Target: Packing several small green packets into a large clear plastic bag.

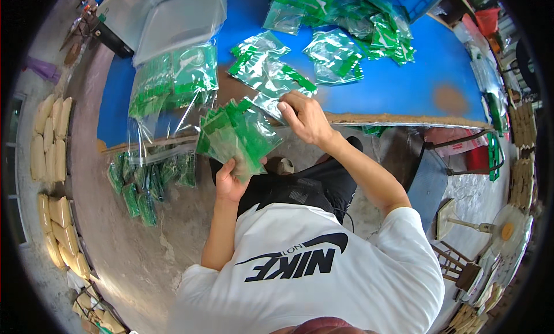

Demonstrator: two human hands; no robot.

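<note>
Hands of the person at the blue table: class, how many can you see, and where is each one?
2. The left hand grips a fanned stack of green-topped clear plastic bags below the table edge. The right hand touches one more bag at that edge.

- My left hand (229, 183) holds a fanned stack of green bags (236, 137) just below the table edge (404, 122), filling the gap before my lap.
- My right hand (306, 119) rests at the edge on a loose bag (270, 74); more bags (334, 54) lie scattered behind it.
- A big clear sack (173, 97) hangs over the edge on my left, blocking that side.
- Bare blue tabletop (415, 74) opens to the right.
- A bag pile (346, 11) crowds the far side.
</note>
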